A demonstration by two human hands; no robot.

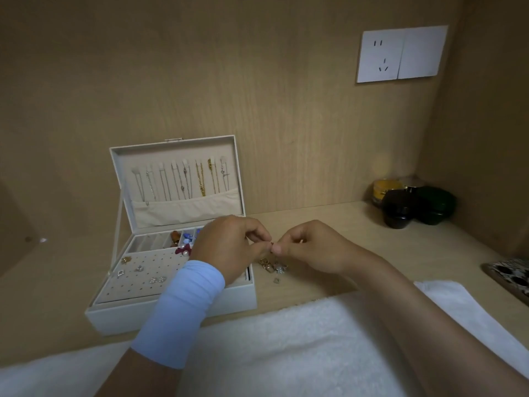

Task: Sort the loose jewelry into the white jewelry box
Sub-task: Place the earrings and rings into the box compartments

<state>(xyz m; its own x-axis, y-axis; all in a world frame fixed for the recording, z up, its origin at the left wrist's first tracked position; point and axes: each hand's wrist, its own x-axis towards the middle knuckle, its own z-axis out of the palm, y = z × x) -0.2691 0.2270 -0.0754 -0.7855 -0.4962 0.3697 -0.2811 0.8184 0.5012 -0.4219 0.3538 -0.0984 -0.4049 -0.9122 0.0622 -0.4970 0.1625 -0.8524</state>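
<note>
The left hand (232, 245) and right hand (312, 247) meet fingertip to fingertip, both pinching one small piece (272, 244) that is too tiny and blurred to identify (only a glint of metal shows). The left hand and its pale blue wrist sleeve (186, 308) hide the right side of the white jewelry box (114, 320). The box sits open on the table (372, 239), under and to the left of that hand.

Its lid stands upright, with chains hanging in a row above a fabric pocket. The front pad holds a few stud earrings, and the compartments behind it hold coloured pieces.

The loose jewelry (272, 267), a small gold and silver heap, lies just below the fingertips, beside the box's right wall.

A white fluffy cloth (286, 339) runs beneath both forearms. Bare table stretches beyond the right hand to dark jars (412, 202) in the far corner. Far right of that hand, the frame edge cuts off a patterned object (512, 272).
</note>
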